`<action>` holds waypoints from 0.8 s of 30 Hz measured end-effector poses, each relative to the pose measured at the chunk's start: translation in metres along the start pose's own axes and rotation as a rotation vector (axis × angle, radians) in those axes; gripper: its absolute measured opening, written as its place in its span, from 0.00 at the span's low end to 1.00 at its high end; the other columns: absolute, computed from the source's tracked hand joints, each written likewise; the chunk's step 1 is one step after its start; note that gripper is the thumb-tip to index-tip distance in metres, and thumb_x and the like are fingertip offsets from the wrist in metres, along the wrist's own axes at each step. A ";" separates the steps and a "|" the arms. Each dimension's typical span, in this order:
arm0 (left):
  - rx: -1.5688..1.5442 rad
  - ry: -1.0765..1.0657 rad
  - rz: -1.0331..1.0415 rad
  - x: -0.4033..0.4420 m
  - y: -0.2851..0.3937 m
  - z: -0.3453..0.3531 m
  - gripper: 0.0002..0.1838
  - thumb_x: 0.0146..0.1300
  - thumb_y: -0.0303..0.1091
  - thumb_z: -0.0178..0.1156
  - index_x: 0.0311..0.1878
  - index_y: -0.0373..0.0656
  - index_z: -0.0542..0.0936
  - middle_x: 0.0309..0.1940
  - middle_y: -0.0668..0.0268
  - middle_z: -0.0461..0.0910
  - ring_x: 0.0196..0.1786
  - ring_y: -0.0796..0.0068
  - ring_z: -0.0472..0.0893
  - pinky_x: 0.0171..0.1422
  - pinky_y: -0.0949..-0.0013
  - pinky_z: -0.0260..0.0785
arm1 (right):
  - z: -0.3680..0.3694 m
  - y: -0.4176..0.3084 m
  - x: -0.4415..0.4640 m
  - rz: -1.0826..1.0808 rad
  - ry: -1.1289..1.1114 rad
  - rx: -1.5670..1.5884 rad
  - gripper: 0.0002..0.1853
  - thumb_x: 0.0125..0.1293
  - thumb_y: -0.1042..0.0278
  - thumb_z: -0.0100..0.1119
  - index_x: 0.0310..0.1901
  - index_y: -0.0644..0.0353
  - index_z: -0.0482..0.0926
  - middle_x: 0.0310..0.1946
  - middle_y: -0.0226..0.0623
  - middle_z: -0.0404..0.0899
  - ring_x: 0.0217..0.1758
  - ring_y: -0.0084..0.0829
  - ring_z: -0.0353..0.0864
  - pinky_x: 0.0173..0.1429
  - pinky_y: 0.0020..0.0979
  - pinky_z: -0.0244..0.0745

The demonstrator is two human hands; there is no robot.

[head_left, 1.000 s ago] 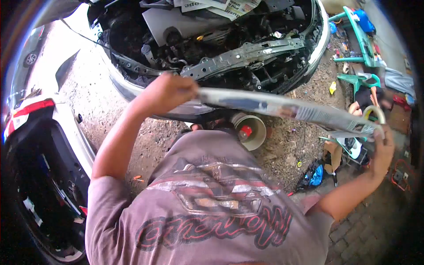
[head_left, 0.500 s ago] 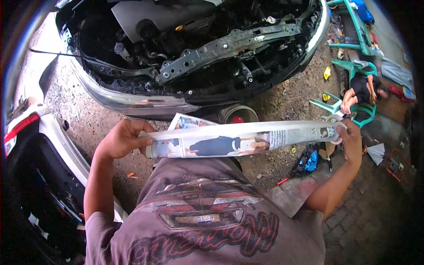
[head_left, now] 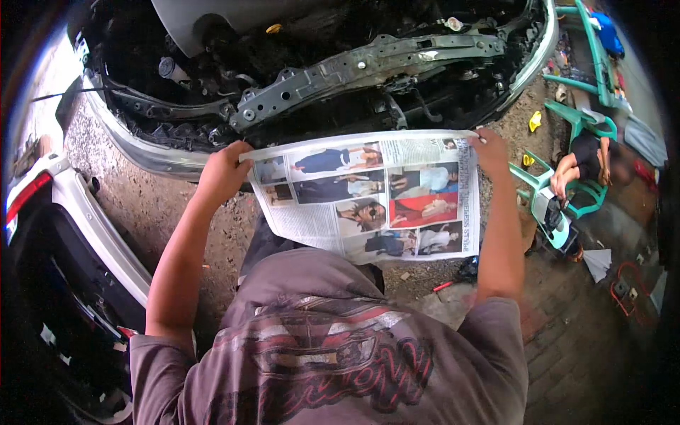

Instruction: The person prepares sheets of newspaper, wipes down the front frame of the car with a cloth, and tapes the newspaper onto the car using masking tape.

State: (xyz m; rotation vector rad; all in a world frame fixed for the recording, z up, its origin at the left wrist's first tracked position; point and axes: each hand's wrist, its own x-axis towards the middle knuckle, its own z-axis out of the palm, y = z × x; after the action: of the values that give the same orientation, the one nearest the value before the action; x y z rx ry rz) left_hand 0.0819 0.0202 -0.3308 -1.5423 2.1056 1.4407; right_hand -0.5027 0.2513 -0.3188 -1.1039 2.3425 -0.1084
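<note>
A printed newspaper sheet [head_left: 365,195] hangs spread between my two hands, its picture side toward me. My left hand [head_left: 227,170] is closed on the upper left corner. At the upper right corner, my right hand [head_left: 490,152] pinches the same sheet. A pale strip runs along the top edge; the tape roll seen earlier at the right end is hidden now. Just beyond the paper lies the open front of a car [head_left: 312,78], with its metal crossmember [head_left: 368,64] exposed. The sheet's top edge overlaps the view of the car's front edge.
On the left stands a white car panel with a red lamp [head_left: 28,195]. To the right, a person [head_left: 584,163] sits by green plastic chairs [head_left: 588,202]. Yellow pieces [head_left: 535,121] and a red stick-like item [head_left: 443,287] lie on the ground.
The newspaper has opened downward from a narrow folded band into a wide sheet. Both hands have moved up and forward toward the car, and the right one also inward.
</note>
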 end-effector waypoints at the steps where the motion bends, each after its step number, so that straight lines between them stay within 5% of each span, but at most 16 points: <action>1: 0.061 0.034 0.003 0.005 0.004 0.004 0.18 0.66 0.36 0.68 0.57 0.43 0.83 0.35 0.46 0.87 0.40 0.44 0.88 0.48 0.50 0.78 | 0.010 -0.003 0.005 -0.035 0.060 -0.058 0.14 0.68 0.60 0.70 0.49 0.61 0.89 0.42 0.52 0.88 0.49 0.50 0.87 0.58 0.45 0.79; 9: 0.261 0.021 -0.141 0.014 0.030 0.008 0.19 0.66 0.35 0.66 0.58 0.44 0.79 0.37 0.47 0.88 0.45 0.41 0.88 0.50 0.44 0.78 | 0.048 -0.006 0.015 -0.083 0.160 -0.214 0.12 0.69 0.60 0.70 0.44 0.60 0.88 0.46 0.53 0.83 0.51 0.56 0.84 0.57 0.50 0.78; 19: 0.299 -0.010 -0.217 0.031 0.022 0.007 0.21 0.63 0.36 0.67 0.58 0.41 0.79 0.42 0.45 0.88 0.51 0.41 0.87 0.58 0.45 0.78 | 0.067 -0.016 0.014 0.051 0.179 -0.298 0.15 0.70 0.54 0.69 0.50 0.54 0.89 0.52 0.49 0.81 0.55 0.53 0.83 0.58 0.53 0.79; 24: 0.347 0.048 -0.152 0.033 0.007 0.013 0.21 0.63 0.33 0.71 0.58 0.41 0.79 0.34 0.46 0.87 0.42 0.46 0.89 0.49 0.49 0.79 | 0.069 -0.021 0.013 0.062 0.190 -0.304 0.15 0.71 0.53 0.68 0.50 0.53 0.90 0.52 0.46 0.82 0.55 0.52 0.84 0.58 0.54 0.79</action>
State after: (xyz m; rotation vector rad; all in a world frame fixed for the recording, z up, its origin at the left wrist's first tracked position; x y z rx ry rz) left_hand 0.0558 0.0087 -0.3535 -1.5681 2.0752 0.9375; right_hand -0.4595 0.2386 -0.3770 -1.2054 2.6236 0.1794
